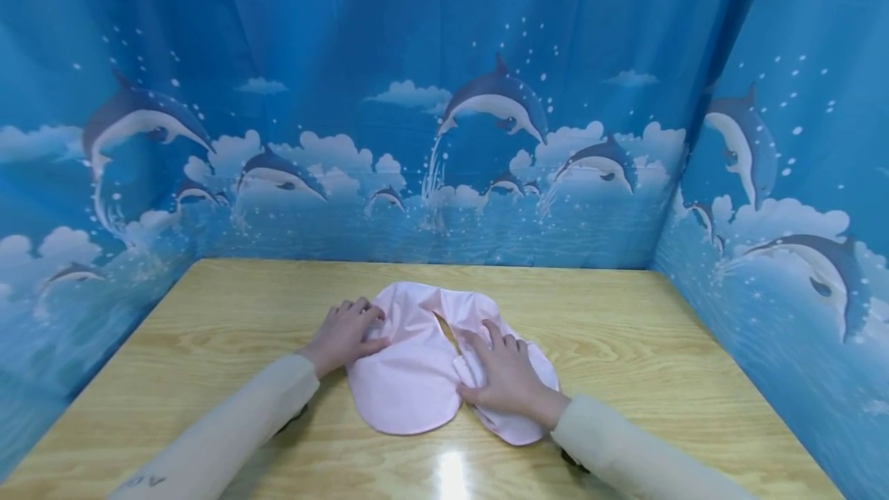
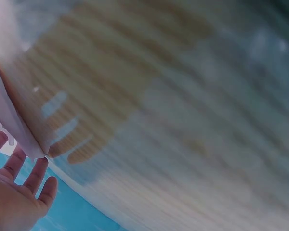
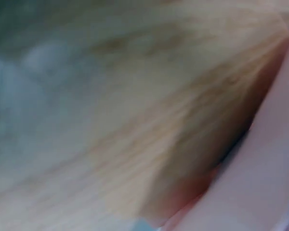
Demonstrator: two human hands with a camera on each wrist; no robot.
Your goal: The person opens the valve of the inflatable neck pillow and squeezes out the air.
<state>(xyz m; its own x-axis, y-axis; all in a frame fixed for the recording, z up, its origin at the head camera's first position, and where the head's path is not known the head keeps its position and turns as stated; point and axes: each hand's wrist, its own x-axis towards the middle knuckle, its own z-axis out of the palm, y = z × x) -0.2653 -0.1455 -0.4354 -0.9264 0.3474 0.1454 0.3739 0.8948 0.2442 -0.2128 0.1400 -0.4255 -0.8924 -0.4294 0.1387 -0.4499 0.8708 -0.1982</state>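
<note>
Blue printed curtains [image 1: 417, 6] with leaping dolphins stand behind and beside a pale yellow, wood-grain table [image 1: 625, 307]. Just below centre, toward 6 o'clock, a pale pink, round-edged piece of soft fabric [image 1: 417, 376] lies on the table, 1 lobe at its 7 o'clock, another at its 5 o'clock, with a narrow gap between. At its 10 o'clock edge, the person's left hand [image 1: 343, 336] touches it, fingers loosely extended. At 4 o'clock, the right hand [image 1: 507, 376] rests on it, fingers spread, over rumpled layers. Neither hand appears to grip.

Pushing both hands inward could bunch the thin fabric; uneven pressure from the right hand could crease those layers or slide them across the smooth-looking table.

Count: 1 fabric piece, 2 lobes, 2 hands, 2 cream sleeves [image 1: 229, 423], 1 table.
</note>
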